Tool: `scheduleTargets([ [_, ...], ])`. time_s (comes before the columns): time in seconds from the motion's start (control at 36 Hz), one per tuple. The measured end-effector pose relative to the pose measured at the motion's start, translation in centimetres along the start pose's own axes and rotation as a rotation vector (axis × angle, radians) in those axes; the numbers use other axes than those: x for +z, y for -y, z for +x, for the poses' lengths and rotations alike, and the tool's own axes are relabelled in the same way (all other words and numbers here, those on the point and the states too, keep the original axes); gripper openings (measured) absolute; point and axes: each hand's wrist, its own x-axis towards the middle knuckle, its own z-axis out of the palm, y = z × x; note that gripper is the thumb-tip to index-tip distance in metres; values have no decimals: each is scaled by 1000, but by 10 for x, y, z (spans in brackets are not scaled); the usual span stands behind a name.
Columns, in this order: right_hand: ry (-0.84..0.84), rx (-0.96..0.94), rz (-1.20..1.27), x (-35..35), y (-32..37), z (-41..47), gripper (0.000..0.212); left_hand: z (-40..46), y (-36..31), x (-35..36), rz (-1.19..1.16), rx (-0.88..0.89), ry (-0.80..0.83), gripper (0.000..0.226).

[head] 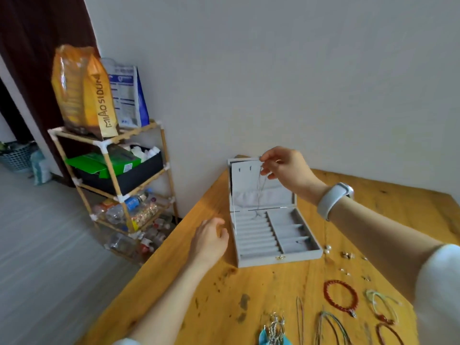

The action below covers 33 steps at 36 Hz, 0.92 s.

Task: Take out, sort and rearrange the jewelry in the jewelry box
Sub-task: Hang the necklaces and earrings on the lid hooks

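Careful, your right hand only pinches that thin necklace above the jewelry box; left hand hangs loose, holding nothing, so it could easily snag the lid hooks.

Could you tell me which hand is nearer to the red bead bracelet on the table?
Left. The left hand hovers beside the box, well left of the red bead bracelet; the right hand is raised farther back.

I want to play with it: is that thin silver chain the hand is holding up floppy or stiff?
Probably floppy: the thin chain hangs limp from the right hand into the jewelry box. Likely very light, since a fingertip pinch holds it. It may tangle or snap, being so fine.
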Motion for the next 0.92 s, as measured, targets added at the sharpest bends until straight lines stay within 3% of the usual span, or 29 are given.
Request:
scheduleTargets([
  [0.11, -73, 35, 162, -2, -7, 35, 29, 47, -26, -6, -137, 58, -58, 33],
  [0.36, -94, 13, 236, 5, -34, 87, 29, 134, -45, 5, -313, 75, -134, 58],
  [0.67, 9, 86, 87, 19, -76, 93, 17, 159, -36, 21, -349, 157, -282, 45],
  [0.78, 72, 46, -81, 20, -85, 91, 17, 154, -36, 20, -355, 197, -322, 37],
  [0.92, 91, -47, -97, 18, -80, 88, 14, 150, -36, 21, -323, 244, -347, 34],
])
